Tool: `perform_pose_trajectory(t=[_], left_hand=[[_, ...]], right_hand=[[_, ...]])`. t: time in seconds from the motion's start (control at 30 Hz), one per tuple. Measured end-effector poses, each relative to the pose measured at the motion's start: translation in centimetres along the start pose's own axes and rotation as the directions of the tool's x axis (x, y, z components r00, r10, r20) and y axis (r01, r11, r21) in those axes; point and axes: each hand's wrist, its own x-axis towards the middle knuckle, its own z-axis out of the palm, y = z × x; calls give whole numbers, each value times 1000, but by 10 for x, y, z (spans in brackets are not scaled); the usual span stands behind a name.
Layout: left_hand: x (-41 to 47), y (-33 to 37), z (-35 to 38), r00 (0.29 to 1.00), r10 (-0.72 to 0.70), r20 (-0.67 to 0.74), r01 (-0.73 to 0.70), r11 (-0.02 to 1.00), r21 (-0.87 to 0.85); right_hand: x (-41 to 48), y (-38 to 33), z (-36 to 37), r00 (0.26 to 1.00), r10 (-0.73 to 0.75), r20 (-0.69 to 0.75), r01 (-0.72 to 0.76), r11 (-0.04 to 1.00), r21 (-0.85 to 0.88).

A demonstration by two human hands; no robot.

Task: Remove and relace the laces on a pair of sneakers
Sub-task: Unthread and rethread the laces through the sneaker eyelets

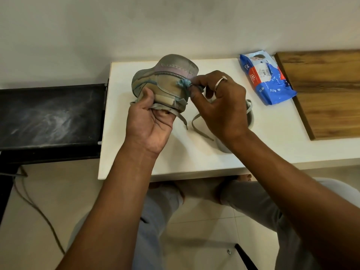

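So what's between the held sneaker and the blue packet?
Head view: the right hand, pinching the lace at the sneaker; then bare white tabletop up to the packet.

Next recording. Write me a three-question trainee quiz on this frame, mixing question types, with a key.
1. True or false: the left hand grips the worn grey-and-lilac sneaker.
2. What do the fingers of the right hand pinch? A) the grey-blue flat lace at the sneaker's side B) a sock C) a brush
3. Fill in: the blue plastic packet lies on the white table beside the brown wooden board, on the person's ___ side.
Key: 1 true; 2 A; 3 right.
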Motion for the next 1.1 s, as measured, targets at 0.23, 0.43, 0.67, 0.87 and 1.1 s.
perform_pose_trajectory(t=[0.23, 0.43, 0.67, 0.87, 1.1], left_hand=[[1, 2, -2, 1000, 8, -5, -8, 1000, 11], [1, 5, -2, 1000, 29, -3, -30, 999, -36], [-10, -2, 12, 986, 101, 134, -127, 971, 202], [-12, -13, 13, 969, 195, 153, -243, 862, 446], [-18, -8, 12, 979, 163, 119, -188, 953, 237]], right_hand=[[-4, -6, 2, 988, 73, 134, -73, 997, -3], [-3, -3, 1, 973, 175, 148, -186, 980, 66], [-4, -2, 5, 987, 131, 88, -140, 985, 104], [-1, -11, 4, 1000, 26, 12, -27, 992, 120], [-4, -13, 10, 990, -140, 31, 135, 981, 138]])
